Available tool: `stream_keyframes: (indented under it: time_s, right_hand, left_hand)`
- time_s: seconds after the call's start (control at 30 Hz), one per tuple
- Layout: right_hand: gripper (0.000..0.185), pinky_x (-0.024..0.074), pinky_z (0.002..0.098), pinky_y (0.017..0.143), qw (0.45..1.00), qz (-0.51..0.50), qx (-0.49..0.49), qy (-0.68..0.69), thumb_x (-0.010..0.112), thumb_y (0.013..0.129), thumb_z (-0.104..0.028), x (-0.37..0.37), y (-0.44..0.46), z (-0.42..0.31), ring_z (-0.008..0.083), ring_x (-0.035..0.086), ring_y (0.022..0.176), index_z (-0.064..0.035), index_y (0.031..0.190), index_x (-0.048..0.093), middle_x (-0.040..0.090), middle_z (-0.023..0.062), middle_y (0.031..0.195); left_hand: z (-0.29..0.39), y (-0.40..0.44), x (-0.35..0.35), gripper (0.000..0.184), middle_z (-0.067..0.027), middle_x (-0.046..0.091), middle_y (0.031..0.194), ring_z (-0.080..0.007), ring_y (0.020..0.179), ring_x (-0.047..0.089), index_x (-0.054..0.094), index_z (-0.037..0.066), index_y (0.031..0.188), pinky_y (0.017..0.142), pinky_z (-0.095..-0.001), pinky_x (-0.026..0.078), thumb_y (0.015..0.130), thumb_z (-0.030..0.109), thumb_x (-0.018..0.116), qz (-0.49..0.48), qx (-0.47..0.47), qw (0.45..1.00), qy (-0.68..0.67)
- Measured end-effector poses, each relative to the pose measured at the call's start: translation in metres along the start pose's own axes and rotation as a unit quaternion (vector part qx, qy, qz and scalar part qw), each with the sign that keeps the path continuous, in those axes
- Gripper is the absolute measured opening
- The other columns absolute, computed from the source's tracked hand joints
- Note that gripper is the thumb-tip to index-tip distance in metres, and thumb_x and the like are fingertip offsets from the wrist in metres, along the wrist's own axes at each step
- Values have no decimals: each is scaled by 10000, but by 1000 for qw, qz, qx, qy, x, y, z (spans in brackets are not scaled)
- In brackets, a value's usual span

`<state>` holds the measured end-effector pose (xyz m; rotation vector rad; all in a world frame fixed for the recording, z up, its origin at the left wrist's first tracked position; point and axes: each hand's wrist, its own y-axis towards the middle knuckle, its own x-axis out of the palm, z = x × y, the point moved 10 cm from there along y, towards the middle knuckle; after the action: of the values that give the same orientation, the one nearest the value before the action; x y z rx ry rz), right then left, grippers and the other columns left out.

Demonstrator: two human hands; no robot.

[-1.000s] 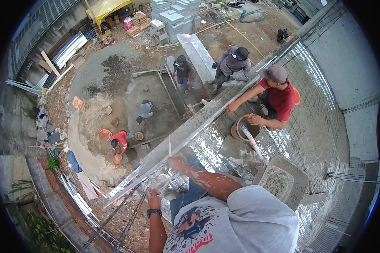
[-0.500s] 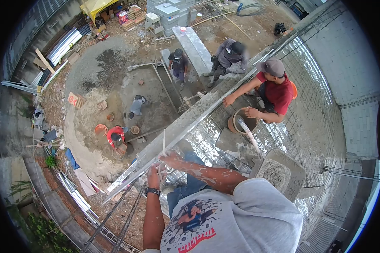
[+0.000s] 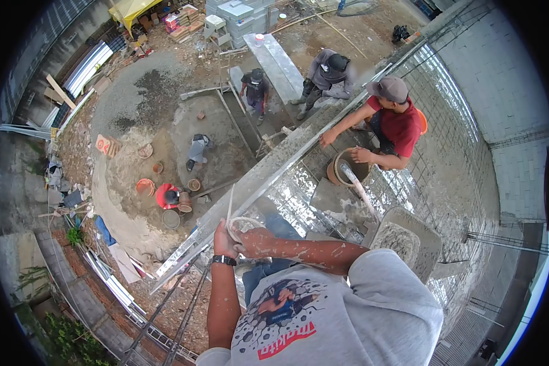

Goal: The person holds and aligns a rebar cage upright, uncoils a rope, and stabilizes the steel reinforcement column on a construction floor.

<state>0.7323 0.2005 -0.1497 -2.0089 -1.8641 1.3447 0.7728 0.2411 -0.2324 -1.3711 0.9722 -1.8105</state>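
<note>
Your rope [image 3: 230, 206] lies in both your left hand [image 3: 224, 241] and right hand [image 3: 255, 241], a strand stretching from them toward the ledge [image 3: 274, 166]. Near that ledge, both hands are close together, fingers curled tight around the rope. It looks pale and slender, looping above your right hand.

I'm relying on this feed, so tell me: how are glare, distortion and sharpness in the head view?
Head view: white glare on the shiny floor; head view: fisheye curving of the block wall, black corners; head view: left hand, right hand and pale cord readable, distant details softer.
</note>
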Motion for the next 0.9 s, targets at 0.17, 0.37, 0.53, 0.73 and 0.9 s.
stream_keyframes:
  time_s: [0.17, 0.37, 0.53, 0.73, 0.9]
  right_hand:
    - [490, 477, 458, 803, 992, 46, -112, 22, 567, 850, -370, 18, 0, -11, 365, 613, 939, -77, 1236, 495, 635, 192, 1005]
    - [496, 462, 387, 838, 992, 19, -47, 116, 610, 838, -426, 13, 8, -5, 299, 606, 932, -61, 1169, 555, 622, 167, 1012]
    - [339, 483, 308, 639, 920, 123, 15, 371, 629, 858, -364, 8, 24, 34, 165, 602, 697, -28, 866, 593, 612, 44, 767]
    - [244, 477, 275, 540, 787, 143, 229, 555, 573, 890, -310, 45, 43, 137, 144, 580, 614, -75, 826, 595, 602, 40, 732]
    - [281, 380, 284, 414, 797, 187, 323, 474, 562, 886, -310, 101, 88, 256, 126, 489, 488, -90, 710, 570, 536, 20, 615]
  left_hand:
    - [17, 12, -50, 312, 48, 391, 545, -91, 439, 375, 532, 105, 869, 434, -270, 340, 916, 413, 511, -23, 53, 998, -13]
    - [37, -24, -40, 303, 66, 308, 528, -82, 424, 293, 498, 126, 776, 443, -271, 277, 914, 394, 524, 62, 109, 991, 40]
    - [28, -36, -32, 276, 56, 338, 569, -80, 438, 303, 486, 138, 780, 439, -281, 295, 901, 375, 559, 41, 103, 990, 89]
    - [9, -45, -31, 268, 42, 364, 572, -80, 428, 332, 517, 134, 840, 401, -265, 274, 887, 389, 584, 39, 83, 978, 187]
    - [-12, -74, 4, 207, 57, 357, 565, -60, 403, 298, 527, 134, 915, 372, -231, 230, 927, 340, 527, -47, 60, 962, 261]
